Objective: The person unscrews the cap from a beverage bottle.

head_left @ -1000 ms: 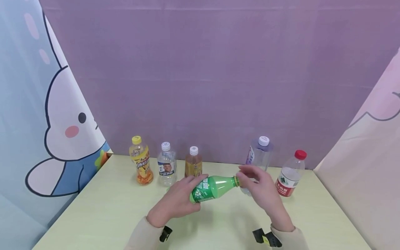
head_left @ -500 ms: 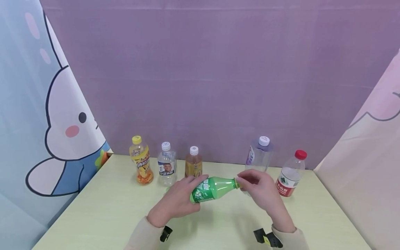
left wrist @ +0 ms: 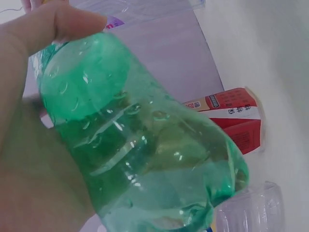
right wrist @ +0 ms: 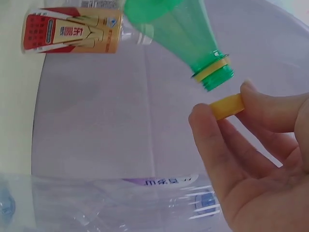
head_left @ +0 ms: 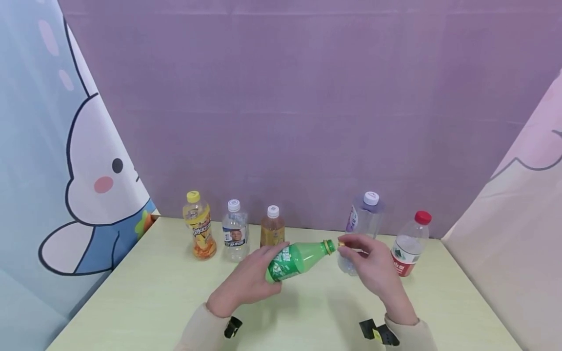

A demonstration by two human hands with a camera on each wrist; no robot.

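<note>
My left hand [head_left: 250, 278] grips the body of a green plastic bottle [head_left: 296, 260], held tilted above the table with its open neck [right wrist: 215, 77] pointing right. The left wrist view is filled by the green bottle [left wrist: 140, 145] and my left hand [left wrist: 34, 145] around it. My right hand [head_left: 366, 265] pinches the bottle's yellow cap [right wrist: 227, 106] between thumb and fingers, a small gap away from the neck. The cap [head_left: 341, 244] shows as a yellow speck at my right fingertips.
A row of bottles stands at the back of the pale green table [head_left: 145, 302]: a yellow-capped juice bottle [head_left: 198, 226], a clear water bottle [head_left: 234, 230], an amber bottle [head_left: 272, 226], a large clear bottle [head_left: 364, 217] and a red-capped bottle [head_left: 408, 246]. Purple backdrop behind, printed curtains at both sides.
The yellow cap has come off the green bottle's neck. My right hand drew slightly right with it, and the bottle's neck tipped a little higher.
</note>
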